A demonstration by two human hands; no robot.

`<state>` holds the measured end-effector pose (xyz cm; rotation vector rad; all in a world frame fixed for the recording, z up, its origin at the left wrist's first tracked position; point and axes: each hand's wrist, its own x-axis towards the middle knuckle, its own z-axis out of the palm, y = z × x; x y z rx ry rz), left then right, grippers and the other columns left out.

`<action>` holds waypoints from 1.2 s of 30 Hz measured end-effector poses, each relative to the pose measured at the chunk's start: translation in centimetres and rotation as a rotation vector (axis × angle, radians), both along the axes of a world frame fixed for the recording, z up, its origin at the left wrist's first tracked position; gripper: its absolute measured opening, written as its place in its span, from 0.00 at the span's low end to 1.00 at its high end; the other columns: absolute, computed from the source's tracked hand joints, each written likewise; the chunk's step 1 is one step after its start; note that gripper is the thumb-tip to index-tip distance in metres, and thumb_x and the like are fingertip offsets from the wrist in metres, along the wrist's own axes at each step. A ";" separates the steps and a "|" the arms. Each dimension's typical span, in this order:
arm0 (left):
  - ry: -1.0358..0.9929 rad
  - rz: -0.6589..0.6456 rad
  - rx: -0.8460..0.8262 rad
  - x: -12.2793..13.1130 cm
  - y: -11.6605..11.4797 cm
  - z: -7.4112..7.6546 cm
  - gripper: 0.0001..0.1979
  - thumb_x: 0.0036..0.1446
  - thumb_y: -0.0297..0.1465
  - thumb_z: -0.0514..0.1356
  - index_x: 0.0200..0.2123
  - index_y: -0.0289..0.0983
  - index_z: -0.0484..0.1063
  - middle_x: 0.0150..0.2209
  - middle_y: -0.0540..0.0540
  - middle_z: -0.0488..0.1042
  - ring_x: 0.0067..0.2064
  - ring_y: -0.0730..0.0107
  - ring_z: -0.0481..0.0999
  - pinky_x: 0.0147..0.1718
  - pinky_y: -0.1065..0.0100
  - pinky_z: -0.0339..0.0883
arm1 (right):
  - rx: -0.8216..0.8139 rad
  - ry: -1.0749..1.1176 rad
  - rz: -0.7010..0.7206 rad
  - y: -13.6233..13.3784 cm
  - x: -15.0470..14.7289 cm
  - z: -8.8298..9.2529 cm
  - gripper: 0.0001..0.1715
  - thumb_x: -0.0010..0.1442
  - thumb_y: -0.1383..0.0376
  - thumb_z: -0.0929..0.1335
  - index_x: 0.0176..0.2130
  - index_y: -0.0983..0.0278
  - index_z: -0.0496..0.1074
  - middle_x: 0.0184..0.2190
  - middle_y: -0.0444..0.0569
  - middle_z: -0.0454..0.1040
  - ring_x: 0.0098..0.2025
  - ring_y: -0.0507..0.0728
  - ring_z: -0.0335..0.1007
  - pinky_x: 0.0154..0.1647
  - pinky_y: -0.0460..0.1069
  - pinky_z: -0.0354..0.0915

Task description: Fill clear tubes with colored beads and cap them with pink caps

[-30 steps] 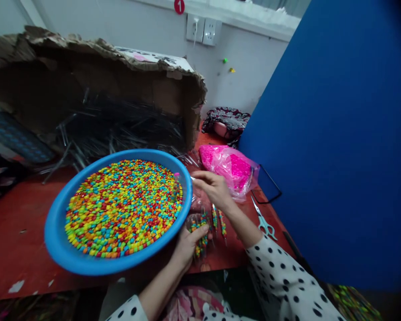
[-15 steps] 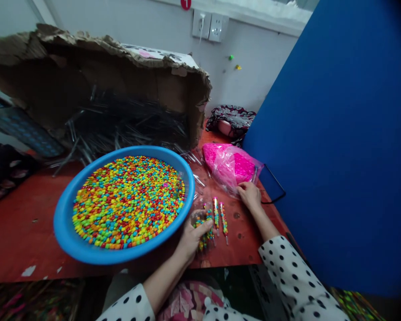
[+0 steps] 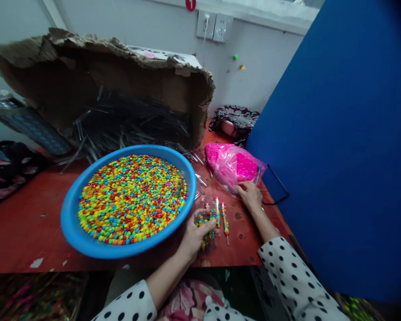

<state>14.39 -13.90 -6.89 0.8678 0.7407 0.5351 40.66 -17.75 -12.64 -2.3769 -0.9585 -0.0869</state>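
A blue bowl (image 3: 70, 223) full of small multicoloured candies sits on the red table (image 3: 16, 223). My left hand (image 3: 192, 236) grips a clear tube (image 3: 205, 227) filled with candies, right beside the bowl's near right rim. Two thin filled tubes (image 3: 220, 216) lie on the table just right of it. My right hand (image 3: 250, 196) rests with curled fingers at the lower edge of a clear bag of pink pieces (image 3: 232, 167), over the spot where scissors lay; what it holds is hidden.
A torn cardboard box (image 3: 103, 76) on its side holds a heap of empty clear tubes (image 3: 127, 125) behind the bowl. A tall blue panel (image 3: 337, 147) walls off the right. A dark patterned pouch (image 3: 234, 120) lies at the back, dark patterned cloth (image 3: 6, 169) at the left.
My right hand moved from beside the bowl's rim to the right and down, to the lower edge of the pink bag. The scissors seen earlier are no longer visible. My left hand kept its grip.
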 end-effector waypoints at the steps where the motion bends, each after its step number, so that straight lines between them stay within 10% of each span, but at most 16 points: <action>1: 0.005 0.000 -0.002 0.0 0.0 0.1 0.21 0.40 0.35 0.69 0.37 0.36 0.67 0.28 0.52 0.73 0.25 0.71 0.75 0.28 0.70 0.69 | -0.001 0.001 0.013 0.1 0.1 0.0 0.15 0.52 0.55 0.65 0.35 0.59 0.76 0.38 0.48 0.74 0.37 0.57 0.69 0.35 0.49 0.61; 10: 0.032 -0.022 0.070 -0.3 0.0 0.7 0.19 0.41 0.36 0.68 0.36 0.36 0.67 0.27 0.52 0.73 0.25 0.69 0.75 0.28 0.69 0.67 | 0.496 0.285 0.032 -1.5 -3.2 3.7 0.17 0.52 0.54 0.67 0.33 0.66 0.72 0.25 0.48 0.74 0.28 0.55 0.71 0.31 0.49 0.65; 14: 0.066 -0.076 0.211 0.2 0.0 0.4 0.18 0.43 0.36 0.67 0.37 0.35 0.68 0.22 0.51 0.73 0.24 0.69 0.73 0.28 0.68 0.66 | 0.414 0.599 0.352 -1.0 -5.9 4.9 0.15 0.50 0.55 0.70 0.32 0.65 0.73 0.23 0.45 0.74 0.25 0.54 0.69 0.25 0.47 0.65; 23: 0.068 -0.058 0.149 -0.1 0.3 0.1 0.19 0.43 0.36 0.66 0.37 0.36 0.66 0.26 0.53 0.71 0.25 0.70 0.74 0.29 0.69 0.67 | 0.369 0.365 0.230 1.3 -5.1 3.2 0.14 0.49 0.57 0.70 0.34 0.63 0.77 0.33 0.49 0.78 0.37 0.58 0.72 0.42 0.53 0.65; 30: 0.027 -0.082 0.122 0.2 0.4 0.4 0.19 0.40 0.36 0.68 0.35 0.36 0.67 0.25 0.52 0.71 0.23 0.71 0.72 0.26 0.69 0.67 | 0.529 0.955 0.429 -0.3 -8.4 5.4 0.12 0.43 0.61 0.74 0.30 0.63 0.76 0.22 0.43 0.74 0.23 0.51 0.67 0.26 0.46 0.65; 36: 0.004 -0.110 0.114 0.0 0.4 1.1 0.20 0.37 0.36 0.69 0.33 0.35 0.68 0.23 0.52 0.71 0.21 0.72 0.71 0.25 0.69 0.66 | 0.570 1.010 0.416 -1.2 -10.3 5.7 0.09 0.45 0.61 0.74 0.30 0.62 0.78 0.23 0.45 0.76 0.23 0.51 0.69 0.26 0.47 0.67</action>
